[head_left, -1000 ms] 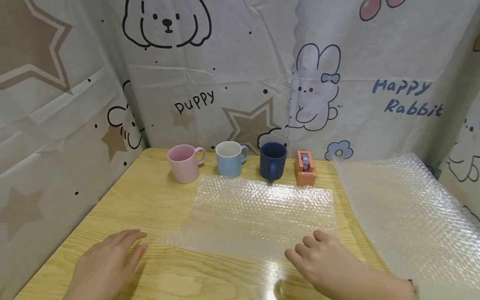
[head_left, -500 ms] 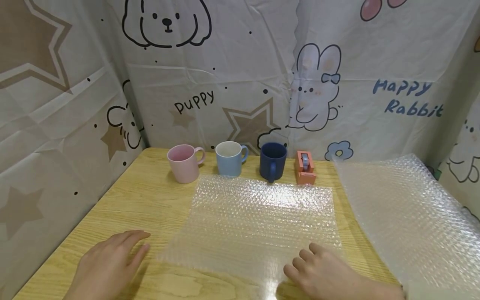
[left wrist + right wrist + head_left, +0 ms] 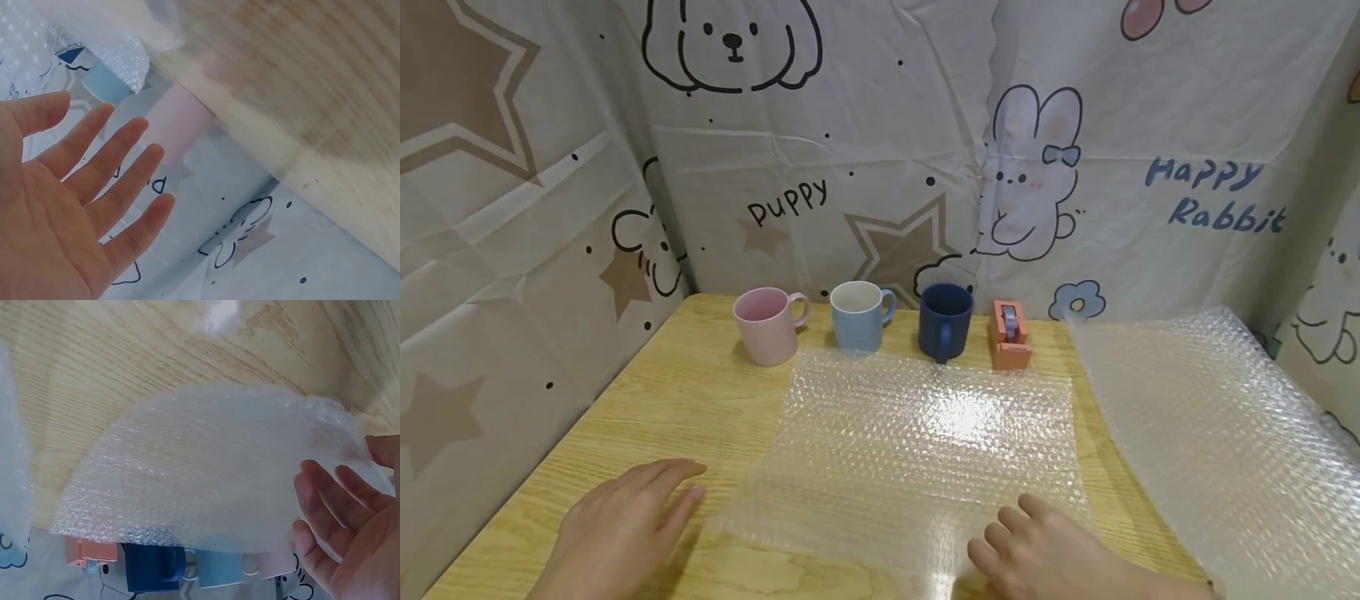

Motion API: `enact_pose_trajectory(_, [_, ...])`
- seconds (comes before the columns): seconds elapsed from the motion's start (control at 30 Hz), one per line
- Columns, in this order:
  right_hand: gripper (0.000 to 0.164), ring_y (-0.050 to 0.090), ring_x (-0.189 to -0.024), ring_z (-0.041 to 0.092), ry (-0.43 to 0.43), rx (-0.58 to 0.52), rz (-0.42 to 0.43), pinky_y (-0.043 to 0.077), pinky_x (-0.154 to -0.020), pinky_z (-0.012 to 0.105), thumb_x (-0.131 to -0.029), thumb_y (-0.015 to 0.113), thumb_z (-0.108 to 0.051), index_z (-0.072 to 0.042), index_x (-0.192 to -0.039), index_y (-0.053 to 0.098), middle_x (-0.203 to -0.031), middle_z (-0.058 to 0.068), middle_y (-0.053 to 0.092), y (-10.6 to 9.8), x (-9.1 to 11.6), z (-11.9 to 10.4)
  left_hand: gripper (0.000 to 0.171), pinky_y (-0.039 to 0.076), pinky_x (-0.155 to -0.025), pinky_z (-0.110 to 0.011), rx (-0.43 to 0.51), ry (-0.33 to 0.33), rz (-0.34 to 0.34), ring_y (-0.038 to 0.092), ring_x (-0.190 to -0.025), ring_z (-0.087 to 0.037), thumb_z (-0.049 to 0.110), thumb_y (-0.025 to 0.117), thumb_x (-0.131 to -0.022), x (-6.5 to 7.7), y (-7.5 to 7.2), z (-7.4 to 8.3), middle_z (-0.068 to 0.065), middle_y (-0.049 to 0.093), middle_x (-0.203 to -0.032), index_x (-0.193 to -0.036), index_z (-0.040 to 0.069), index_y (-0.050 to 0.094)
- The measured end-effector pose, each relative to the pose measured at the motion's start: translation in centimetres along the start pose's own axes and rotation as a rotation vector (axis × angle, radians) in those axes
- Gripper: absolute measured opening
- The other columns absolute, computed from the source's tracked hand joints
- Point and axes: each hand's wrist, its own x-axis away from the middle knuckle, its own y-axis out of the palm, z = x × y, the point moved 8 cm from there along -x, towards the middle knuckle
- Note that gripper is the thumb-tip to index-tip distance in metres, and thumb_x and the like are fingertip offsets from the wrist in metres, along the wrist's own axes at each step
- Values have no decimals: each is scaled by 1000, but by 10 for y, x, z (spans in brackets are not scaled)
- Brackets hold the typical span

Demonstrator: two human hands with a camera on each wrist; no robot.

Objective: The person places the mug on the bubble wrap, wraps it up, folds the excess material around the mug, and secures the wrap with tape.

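From my station I note left grip (image 3: 613, 529), lower left, and right grip (image 3: 1041, 550), lower right, relaxed and empty, presumably letting the central bubble-wrap sheet (image 3: 902, 454) lie flat.

You get a moderately bright head picture, with soft light that seems to fall from above. White glare burns out a spot on the far right part of the bubble wrap (image 3: 880, 467), and a smaller bright patch shines on the near part of the surface (image 3: 677, 400). Faint shadows sit left of the pink mug (image 3: 765, 333) and beside your left fingers (image 3: 672, 472). The left cloth (image 3: 497, 325) dims toward its far fold. Your wrist pictures are hazier and paler: the left one smears the wood into brown blotches while the fingers look clear; the right one shows a washed-out reflection on the surface.
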Motion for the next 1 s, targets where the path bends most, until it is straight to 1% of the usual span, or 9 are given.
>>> enact_pose_trajectory(0.2, [45, 32, -50, 8, 16, -14, 50, 18, -49, 20, -100, 41, -55, -21, -72, 50, -57, -10, 38, -11, -1, 0, 28, 54, -81, -54, 24, 54, 33, 68, -100, -30, 26, 74, -89, -2, -8, 14, -2, 70, -114, -115, 19, 70])
enact_pose_trajectory(0.33, [38, 40, -54, 8, 81, -55, 79, 27, -49, 19, -104, 42, -47, -20, -81, 57, -63, -10, 46, -25, -1, 6, 28, 55, -80, -51, 42, 118, 60, 67, -102, -26, 24, 75, -88, -7, -16, 31, 1, 69, -116, -116, 21, 70])
enact_pose_trajectory(0.43, [42, 49, -60, 9, 185, -78, 108, 39, -53, 21, -107, 34, -44, -18, -92, 62, -72, -8, 56, -38, 0, 15, 29, 55, -80, -47, 18, 203, 95, 67, -102, -24, 24, 76, -87, -13, -26, 50, 3, 68, -116, -115, 21, 70])
enact_pose_trajectory(0.53, [48, 58, -67, 10, 340, -108, 122, 48, -60, 26, -107, 32, -47, -17, -97, 68, -81, -9, 64, -50, 5, 27, 29, 55, -84, -46, -30, 288, 119, 66, -105, -22, 25, 76, -87, -21, -35, 70, 3, 68, -116, -114, 20, 71])
enact_pose_trajectory(0.67, [40, 63, -76, 7, 573, -152, 55, 54, -69, 31, -99, 50, -55, -23, -102, 73, -90, -13, 69, -57, 17, 45, 27, 53, -89, -46, -65, 362, 110, 64, -109, -22, 26, 74, -89, -34, -43, 92, 1, 68, -116, -114, 17, 71])
enact_pose_trajectory(0.73, [40, 64, -79, 7, 659, -167, 39, 56, -71, 33, -96, 54, -58, -24, -102, 73, -92, -14, 70, -60, 23, 52, 26, 53, -90, -46, -65, 390, 103, 64, -109, -23, 25, 73, -89, -41, -45, 99, 0, 68, -116, -114, 15, 72])
enact_pose_trajectory(0.83, [51, 66, -79, 11, 732, -163, 101, 58, -70, 36, -98, 44, -62, -21, -100, 74, -91, -10, 72, -68, 29, 61, 28, 52, -92, -46, -57, 427, 108, 63, -110, -25, 23, 74, -89, -54, -46, 102, -3, 68, -117, -115, 12, 71])
enact_pose_trajectory(0.9, [61, 68, -77, 14, 737, -160, 177, 58, -67, 39, -101, 34, -62, -17, -99, 75, -91, -5, 73, -74, 31, 65, 31, 52, -91, -46, -54, 461, 132, 64, -110, -27, 21, 74, -88, -64, -46, 101, -5, 68, -119, -117, 10, 70])
enact_pose_trajectory(1.0, [64, 68, -75, 17, 739, -155, 260, 58, -64, 41, -102, 29, -59, -14, -99, 74, -90, -2, 73, -80, 33, 70, 37, 52, -92, -48, -52, 503, 157, 63, -110, -31, 18, 75, -88, -83, -45, 95, -9, 66, -123, -123, 7, 67])
